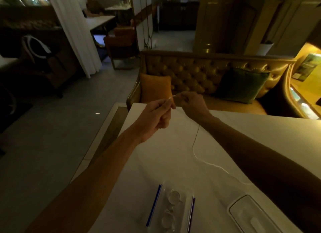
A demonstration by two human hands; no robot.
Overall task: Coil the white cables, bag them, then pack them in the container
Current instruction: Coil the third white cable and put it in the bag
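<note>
A thin white cable (206, 162) trails across the white table (156, 154) from under my right forearm up toward my hands. My left hand (156, 116) and my right hand (192, 105) are raised over the far table edge, close together, each pinching the cable's end between fingertips. Near the front edge lie clear zip bags (171, 208) with blue seal strips; coiled cables show inside them. A clear plastic container (250, 213) sits at the front right, partly hidden by my right arm.
A tufted gold sofa (199, 73) with an orange cushion (155, 88) and a green cushion (241, 85) stands just beyond the table. Grey floor lies to the left. A person sits at a distant table (99, 20) at the back left.
</note>
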